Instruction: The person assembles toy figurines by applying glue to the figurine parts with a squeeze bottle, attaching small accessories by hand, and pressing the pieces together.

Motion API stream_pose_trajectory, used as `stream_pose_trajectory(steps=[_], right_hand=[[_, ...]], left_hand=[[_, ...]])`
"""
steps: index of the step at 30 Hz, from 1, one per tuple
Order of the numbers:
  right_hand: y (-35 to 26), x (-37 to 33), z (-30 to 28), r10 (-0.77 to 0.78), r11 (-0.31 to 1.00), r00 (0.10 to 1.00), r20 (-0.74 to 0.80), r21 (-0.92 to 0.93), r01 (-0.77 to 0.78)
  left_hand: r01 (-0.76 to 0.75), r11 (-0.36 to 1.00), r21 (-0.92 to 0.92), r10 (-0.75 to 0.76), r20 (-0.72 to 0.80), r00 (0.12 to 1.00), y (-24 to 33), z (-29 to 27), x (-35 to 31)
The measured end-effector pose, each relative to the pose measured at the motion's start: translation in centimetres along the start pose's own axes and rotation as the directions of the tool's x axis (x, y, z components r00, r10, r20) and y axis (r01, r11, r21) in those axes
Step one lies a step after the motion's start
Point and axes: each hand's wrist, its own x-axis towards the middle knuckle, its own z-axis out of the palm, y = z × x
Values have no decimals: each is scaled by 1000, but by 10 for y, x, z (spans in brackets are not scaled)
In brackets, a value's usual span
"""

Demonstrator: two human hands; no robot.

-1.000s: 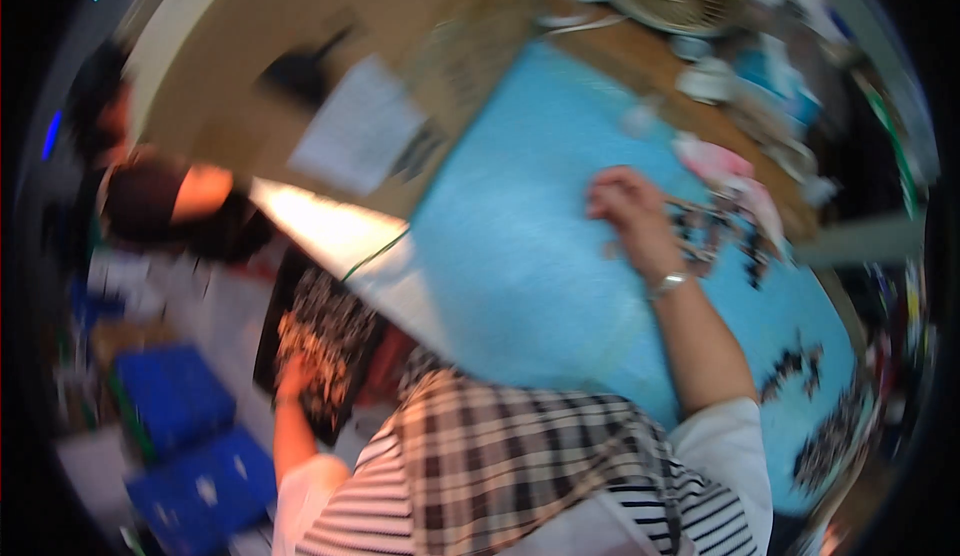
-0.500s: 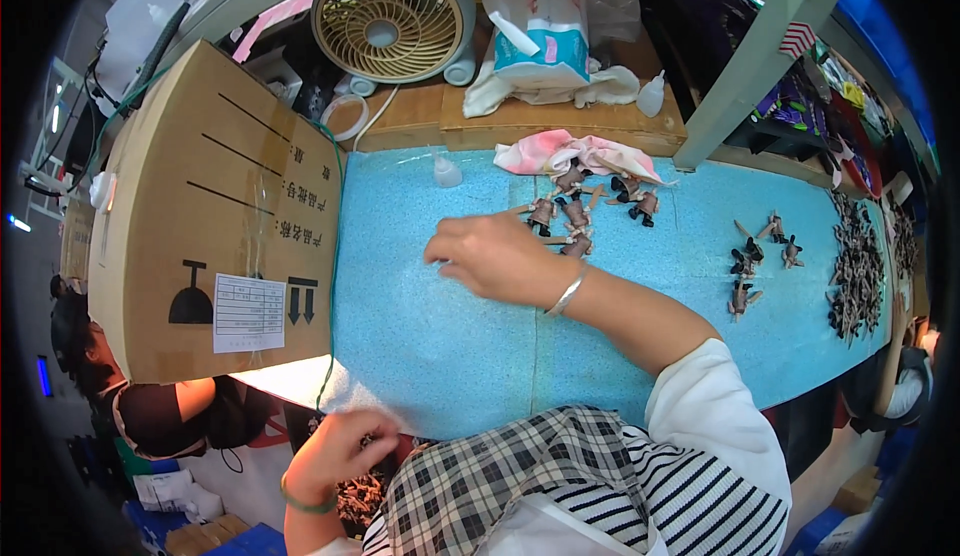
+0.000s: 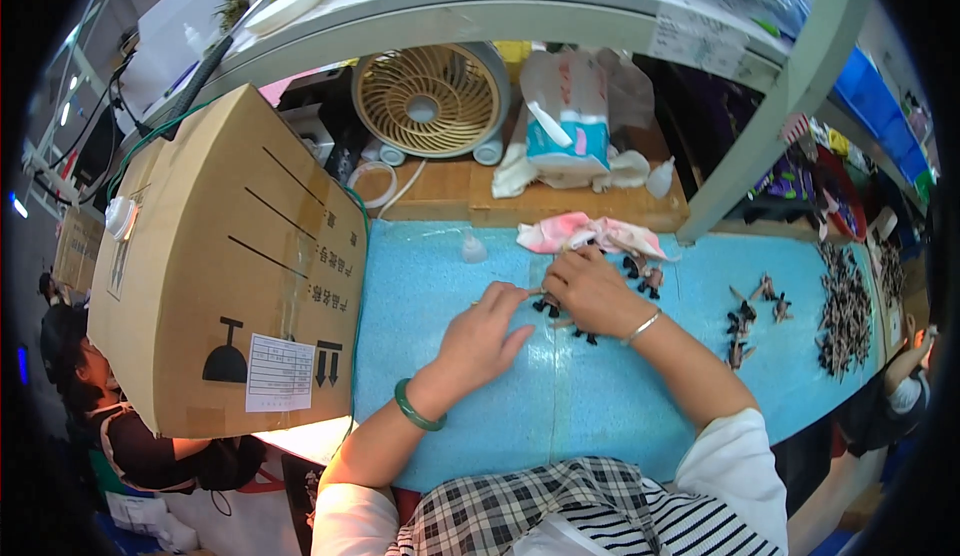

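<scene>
Several small doll-like figurines (image 3: 653, 283) with brownish bodies and black boots lie in a cluster on the blue mat (image 3: 470, 426). Over the left part of that cluster, my right hand (image 3: 592, 291) is closed, fingers bent downward. A figurine (image 3: 547, 306) shows at its fingertips, partly hidden by them. My left hand (image 3: 482, 338), wearing a green bangle, reaches in from the left. Its fingers are stretched out and its thumb stands apart, with the fingertips beside a thin light-coloured piece at that figurine. Whether they touch it, I cannot tell.
A large cardboard box (image 3: 215, 286) stands at the left. Behind the mat are a pink-and-white cloth (image 3: 580, 233), a fan (image 3: 430, 101), a tissue pack (image 3: 565, 121) and a small translucent bottle (image 3: 473, 248). More figurines (image 3: 845, 316) are heaped at the right. A shelf post (image 3: 765, 121) rises there.
My left hand has come up from below the table's near edge to the figurines. My right hand has moved right, from the bare mat onto the cluster. The view has tilted upward.
</scene>
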Motion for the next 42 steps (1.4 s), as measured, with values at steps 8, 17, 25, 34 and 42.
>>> stream_pose_trajectory(steps=[8, 17, 25, 34, 42], right_hand=[[-35, 36, -33, -47, 998, 995, 84, -31, 50], [-51, 59, -42, -120, 972, 992, 26, 208, 112], [-28, 65, -9, 398, 561, 917, -29, 798, -219], [-22, 98, 39, 409, 738, 911, -47, 604, -300], [-25, 86, 17, 503, 605, 854, -135, 760, -237]], left_hand=[[91, 991, 101, -95, 34, 995, -12, 8, 4], [172, 956, -238, -147, 119, 982, -40, -27, -5], [170, 922, -349, -142, 103, 984, -53, -23, -3], [143, 944, -297, -157, -25, 987, -79, -10, -2], [243, 726, -643, -300, 21, 954, -70, -10, 2]])
